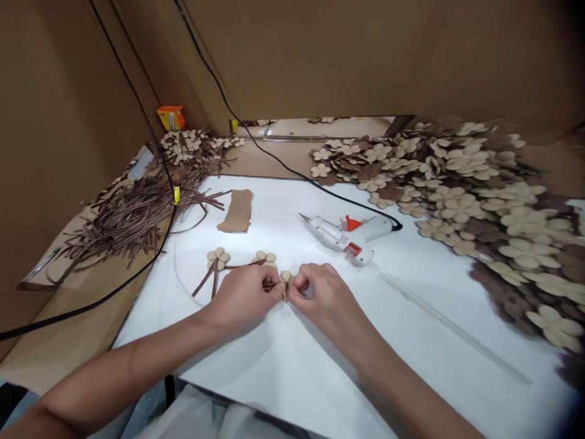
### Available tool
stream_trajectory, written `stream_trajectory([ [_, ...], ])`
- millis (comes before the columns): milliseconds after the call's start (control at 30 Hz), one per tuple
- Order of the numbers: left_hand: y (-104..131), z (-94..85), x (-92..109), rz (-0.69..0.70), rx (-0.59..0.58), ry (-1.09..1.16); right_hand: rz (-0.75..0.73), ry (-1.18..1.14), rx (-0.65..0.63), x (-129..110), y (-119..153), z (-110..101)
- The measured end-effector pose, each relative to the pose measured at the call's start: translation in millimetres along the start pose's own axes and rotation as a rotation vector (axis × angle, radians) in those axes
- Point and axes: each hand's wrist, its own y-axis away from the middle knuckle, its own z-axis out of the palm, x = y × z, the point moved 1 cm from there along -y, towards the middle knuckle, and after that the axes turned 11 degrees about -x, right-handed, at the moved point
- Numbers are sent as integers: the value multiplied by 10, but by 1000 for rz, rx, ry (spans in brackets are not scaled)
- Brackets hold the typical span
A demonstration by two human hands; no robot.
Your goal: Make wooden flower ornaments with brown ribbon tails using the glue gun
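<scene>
My left hand [251, 289] and my right hand [322, 292] meet over the white board [256, 366], fingers pinched on a small cream flower [286, 277] with a brown cord. My fingers cover most of this flower. Just beyond my left hand lie a cream flower with two cord tails [218, 258] and another cream flower [266, 258], partly hidden. A white hot glue gun [338, 235] rests on its side past my right hand, with a long clear glue stick [448, 314] sticking out of its back.
Cream and brown flower cutouts [461, 201] are heaped at the right. Brown cords [137, 210] lie piled at the left, near more flowers [183, 146]. A torn cardboard piece [236, 211], an orange box [172, 117] and a black cable [274, 157] are behind. Cardboard walls [365, 55] enclose the back.
</scene>
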Motion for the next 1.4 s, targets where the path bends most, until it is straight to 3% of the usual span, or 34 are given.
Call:
stream_trajectory([
  [333, -22, -21, 15, -6, -23, 4, 99, -226, -136, 88, -99, -119],
  [500, -51, -27, 15, -25, -55, 33, 119, -200, -224, 134, -146, -120],
  [567, -62, -35, 16, -32, -74, 49, 47, -148, -215, 166, -111, -108],
  [733, -72, -34, 7, -36, -66, 94, -340, 177, 49, 265, 73, -93],
  [833, -75, -20, -7, -26, -53, 98, -691, 427, 53, 313, 117, -130],
  [933, -73, -10, -16, -14, -46, 108, -868, 584, 36, 362, 88, -192],
  [1133, -75, -14, -18, -18, -40, 113, -958, 725, 112, 391, 52, -251],
  [1400, -118, -25, -62, 6, -78, 176, -862, 867, 60, 372, 72, -240],
])
